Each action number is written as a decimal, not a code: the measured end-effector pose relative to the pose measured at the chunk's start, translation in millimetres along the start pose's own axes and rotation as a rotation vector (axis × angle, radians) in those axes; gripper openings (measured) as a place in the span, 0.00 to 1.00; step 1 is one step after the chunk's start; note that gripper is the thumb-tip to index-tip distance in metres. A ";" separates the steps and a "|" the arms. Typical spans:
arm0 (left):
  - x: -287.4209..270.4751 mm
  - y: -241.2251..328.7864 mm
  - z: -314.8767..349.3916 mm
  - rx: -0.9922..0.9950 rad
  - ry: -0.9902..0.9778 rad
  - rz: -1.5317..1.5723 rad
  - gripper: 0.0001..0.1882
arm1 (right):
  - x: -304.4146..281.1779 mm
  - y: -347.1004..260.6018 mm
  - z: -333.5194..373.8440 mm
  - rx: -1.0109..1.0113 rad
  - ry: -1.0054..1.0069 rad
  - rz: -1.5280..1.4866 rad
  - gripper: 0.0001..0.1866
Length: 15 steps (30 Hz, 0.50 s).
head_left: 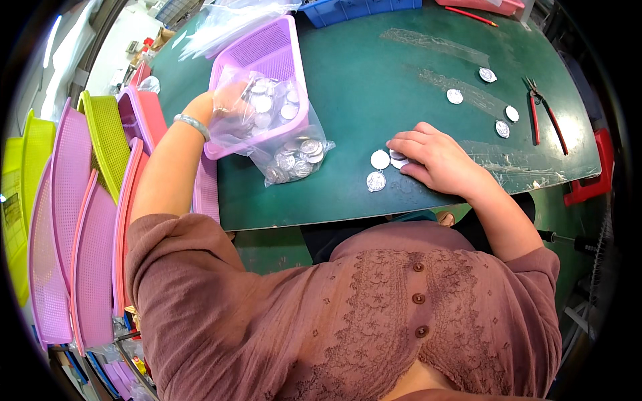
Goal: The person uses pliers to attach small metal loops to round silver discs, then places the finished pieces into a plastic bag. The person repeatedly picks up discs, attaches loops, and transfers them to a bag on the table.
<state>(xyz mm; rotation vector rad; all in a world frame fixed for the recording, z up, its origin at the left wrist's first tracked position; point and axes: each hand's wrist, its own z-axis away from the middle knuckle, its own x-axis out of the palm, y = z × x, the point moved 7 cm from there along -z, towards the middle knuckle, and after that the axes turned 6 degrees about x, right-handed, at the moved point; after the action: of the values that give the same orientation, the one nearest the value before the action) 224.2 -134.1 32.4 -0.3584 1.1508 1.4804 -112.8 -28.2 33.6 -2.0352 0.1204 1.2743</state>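
My left hand (pixel 232 100), a pale bangle on its wrist, is at a clear plastic bag (pixel 227 120) of round silver medallions (pixel 262 103) in a purple basket (pixel 281 47). The film blurs its fingers, so their grip cannot be made out. A second clear bag of medallions (pixel 299 159) lies against the basket's near side. On the green table my right hand (pixel 431 157) is closed, with fingers and thumb around a few silver medallions (pixel 397 159). Just left of it lie a plain-faced disc (pixel 380 160) and a patterned one (pixel 376 181).
Several loose medallions (pixel 455 96) and red-handled pliers (pixel 547 117) lie at the right of the table (pixel 354 87). A red pencil (pixel 471 16) and a blue crate (pixel 361 8) are at the far side. Purple and green baskets (pixel 93 260) stand stacked at the left.
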 end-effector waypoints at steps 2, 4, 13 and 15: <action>-3.9 -12.4 0.0 0.037 0.061 -0.119 0.31 | 0.2 -1.0 -0.4 -0.010 -0.001 -0.004 0.18; -7.9 -32.5 -2.3 0.127 0.175 -0.293 0.31 | 0.1 -1.8 -1.2 -0.017 0.000 -0.002 0.18; 1.0 19.9 18.6 -0.049 0.030 -0.143 0.38 | 1.6 0.1 -2.1 -0.006 -0.001 0.010 0.17; -0.7 20.1 23.5 -0.052 0.068 -0.063 0.36 | 1.5 0.0 -2.2 -0.001 -0.008 0.008 0.17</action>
<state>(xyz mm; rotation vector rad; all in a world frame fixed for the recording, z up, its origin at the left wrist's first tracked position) 215.4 -112.7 52.9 -0.4797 1.1465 1.4543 -110.4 -29.2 32.9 -2.0324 0.1243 1.2881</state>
